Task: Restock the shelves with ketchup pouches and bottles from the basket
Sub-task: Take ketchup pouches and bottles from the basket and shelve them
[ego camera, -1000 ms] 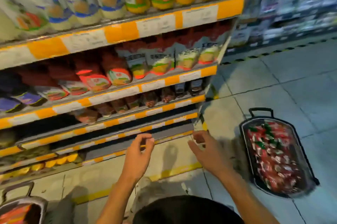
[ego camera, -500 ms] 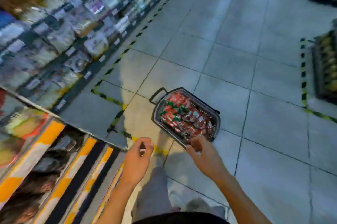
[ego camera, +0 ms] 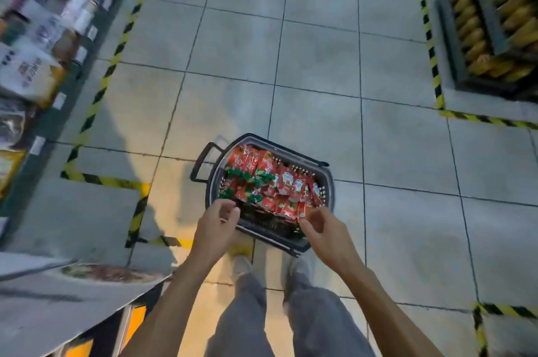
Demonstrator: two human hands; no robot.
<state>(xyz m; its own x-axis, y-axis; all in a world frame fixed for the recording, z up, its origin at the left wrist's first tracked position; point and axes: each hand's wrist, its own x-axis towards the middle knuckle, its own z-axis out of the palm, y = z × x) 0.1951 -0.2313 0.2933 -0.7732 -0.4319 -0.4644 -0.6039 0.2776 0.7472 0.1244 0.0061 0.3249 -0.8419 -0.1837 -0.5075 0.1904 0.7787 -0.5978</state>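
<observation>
Basket sat heaped with ketchup pouches; my left hand and right hand hovered loosely curled, holding nothing, so I judged plenty left.

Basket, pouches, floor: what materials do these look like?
Dark grey mesh-walled basket: likely moulded plastic, matte, with perforated walls and a loop handle. Red ketchup pouches: probably flexible printed film, glossy and crinkled. Pale grey tiled floor: seemingly ceramic tile, with grout lines and a soft sheen.

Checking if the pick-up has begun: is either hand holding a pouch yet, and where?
Nothing is held. The left hand and right hand hang with loosely curled fingers over the near rim of the basket, above the ketchup pouches.
</observation>
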